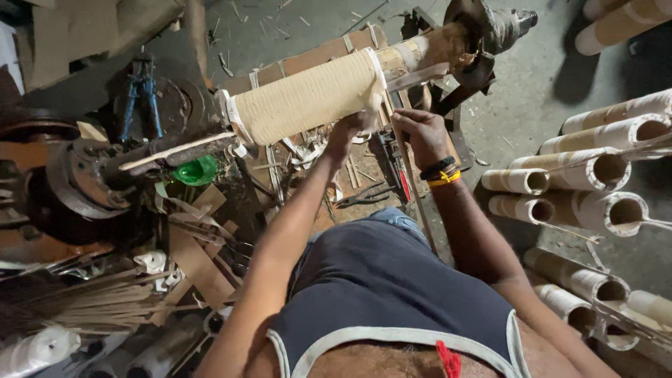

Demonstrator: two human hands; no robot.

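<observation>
Mid-winding, I judge: the cream coil sits upper centre on its spindle. My left hand pinches its right end; my right hand, just beside, grips a thin strip. Next I need steady tension.

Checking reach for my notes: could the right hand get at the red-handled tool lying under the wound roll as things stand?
Probably yes. The right hand sits just above the red-handled tool, with only a thin wooden strip beside it and nothing covering it.
</observation>
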